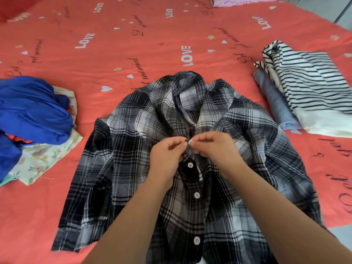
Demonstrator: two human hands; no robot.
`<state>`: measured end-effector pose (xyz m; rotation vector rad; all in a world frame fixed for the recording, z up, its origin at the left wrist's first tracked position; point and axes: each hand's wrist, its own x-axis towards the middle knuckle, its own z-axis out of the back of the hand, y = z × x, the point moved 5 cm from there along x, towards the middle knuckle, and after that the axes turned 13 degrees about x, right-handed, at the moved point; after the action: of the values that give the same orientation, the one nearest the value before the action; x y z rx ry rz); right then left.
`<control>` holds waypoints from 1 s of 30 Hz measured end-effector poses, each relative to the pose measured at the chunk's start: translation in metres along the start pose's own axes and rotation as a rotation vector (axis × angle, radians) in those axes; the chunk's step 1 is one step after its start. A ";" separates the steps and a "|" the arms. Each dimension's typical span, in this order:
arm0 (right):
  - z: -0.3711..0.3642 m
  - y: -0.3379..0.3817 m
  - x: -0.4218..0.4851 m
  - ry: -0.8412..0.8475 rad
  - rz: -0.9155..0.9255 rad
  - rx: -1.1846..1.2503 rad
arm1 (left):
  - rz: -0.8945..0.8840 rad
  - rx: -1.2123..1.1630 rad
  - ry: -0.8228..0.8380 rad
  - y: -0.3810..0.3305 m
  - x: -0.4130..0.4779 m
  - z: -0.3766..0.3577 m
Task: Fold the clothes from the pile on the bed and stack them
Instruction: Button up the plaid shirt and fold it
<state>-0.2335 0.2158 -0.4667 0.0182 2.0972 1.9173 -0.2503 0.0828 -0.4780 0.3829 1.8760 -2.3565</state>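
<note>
A black, grey and white plaid shirt (122, 149) lies front up on the red bed (133, 44), collar towards the far side. Three white buttons below my hands are fastened along its placket. My left hand (167, 151) pinches the placket fabric near the chest. My right hand (215, 145) pinches a white button against that fabric, and both hands meet at the shirt's middle. At the left lies the unfolded pile: a blue garment (32, 109) on top of a pale floral cloth (42, 159). At the right sits a folded black-and-white striped garment (308, 86) over a folded grey-blue one (274, 103).
A folded pink-lilac garment (242, 0) lies at the far edge of the bed. Pale floor (344, 12) shows beyond the bed's right corner. The sheet carries white "LOVE" lettering and hearts.
</note>
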 end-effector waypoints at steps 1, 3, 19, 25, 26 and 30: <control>0.000 0.000 -0.002 0.008 -0.016 0.016 | -0.028 0.029 -0.006 0.000 -0.002 0.001; 0.000 -0.001 -0.006 0.016 -0.045 0.030 | -0.097 0.132 -0.007 -0.002 -0.005 0.004; -0.001 -0.005 -0.012 0.029 -0.081 0.114 | -0.147 0.266 -0.042 -0.006 -0.005 0.001; -0.002 -0.007 -0.010 0.018 -0.076 0.074 | -0.014 0.015 -0.048 0.007 -0.006 -0.004; -0.002 -0.008 -0.010 0.013 -0.083 0.076 | -0.041 0.072 -0.050 0.007 -0.006 -0.003; -0.003 -0.010 -0.009 0.006 -0.088 0.073 | -0.188 0.300 -0.077 0.001 -0.004 -0.001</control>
<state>-0.2239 0.2098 -0.4749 -0.0630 2.1343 1.7921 -0.2457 0.0835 -0.4780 0.1413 1.5906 -2.7423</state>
